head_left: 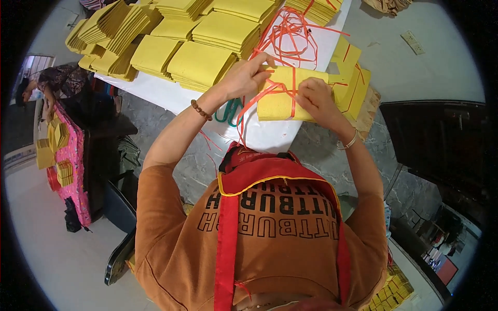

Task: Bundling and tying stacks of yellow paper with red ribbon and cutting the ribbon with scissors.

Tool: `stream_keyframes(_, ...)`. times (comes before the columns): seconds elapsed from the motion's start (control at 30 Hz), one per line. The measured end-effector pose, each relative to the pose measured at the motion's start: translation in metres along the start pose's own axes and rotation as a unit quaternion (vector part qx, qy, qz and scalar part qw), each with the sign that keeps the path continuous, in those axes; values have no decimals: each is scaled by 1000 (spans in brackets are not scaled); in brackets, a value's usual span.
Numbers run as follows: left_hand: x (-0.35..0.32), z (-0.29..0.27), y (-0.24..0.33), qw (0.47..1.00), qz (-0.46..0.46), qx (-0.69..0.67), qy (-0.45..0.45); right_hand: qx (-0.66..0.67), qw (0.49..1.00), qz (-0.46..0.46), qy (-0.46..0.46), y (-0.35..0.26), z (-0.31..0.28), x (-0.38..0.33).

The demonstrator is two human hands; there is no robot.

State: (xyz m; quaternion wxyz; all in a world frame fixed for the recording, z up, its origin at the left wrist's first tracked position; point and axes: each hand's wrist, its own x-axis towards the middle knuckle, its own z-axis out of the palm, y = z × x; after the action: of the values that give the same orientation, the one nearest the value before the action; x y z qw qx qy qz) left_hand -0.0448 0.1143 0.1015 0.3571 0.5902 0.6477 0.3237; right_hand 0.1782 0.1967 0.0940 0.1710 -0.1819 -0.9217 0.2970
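A stack of folded yellow paper pieces (pixel 275 110) lies near the front edge of the white-covered table, with red plastic ribbon (pixel 293 78) crossed around it. Loops and a loose end gather at the crossing on top. My left hand (pixel 245 78) is at the stack's left side, thumb and fingers bent together on the ribbon near the knot. Over the right part of the stack, my right hand (pixel 317 100) is closed, with a strand from the knot running into its curled fingers. Green-handled scissors (pixel 228 111) lie beside my left wrist, their blades not clearly visible.
Piles of folded yellow paper (pixel 202 65) fill the table's left and back. A tangle of red ribbon (pixel 293 33) lies beyond the stack. More yellow bundles (pixel 355 93) sit at the right on brown cardboard. At far left, another person (pixel 65 85) bends over a pink-covered table (pixel 78 155).
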Motion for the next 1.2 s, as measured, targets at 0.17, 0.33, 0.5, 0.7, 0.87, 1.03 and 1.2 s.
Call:
stream_keyframes(0.17,-5,9,-10,995,90,28,16,-114,993,-36,-25,-2,-5,-9)
stream_keyframes(0.33,-7,9,-13,999,5,24,39,-44,999,-5,-7,-2,-5,-4)
stream_keyframes(0.5,-9,11,-13,998,17,-28,52,186,981,17,50,-3,1,0)
stream_keyframes(0.7,-12,16,-11,998,28,4,58,-11,998,52,-21,-1,-4,0)
stream_keyframes(0.87,-19,15,-11,997,32,45,59,-53,998,12,12,-2,-6,2)
stream_keyframes(1.03,-49,20,-32,914,66,-276,289,-64,990,-61,113,-10,-13,-5)
stream_keyframes(1.2,-93,59,-69,947,7,221,232,-139,970,-170,103,-34,13,5)
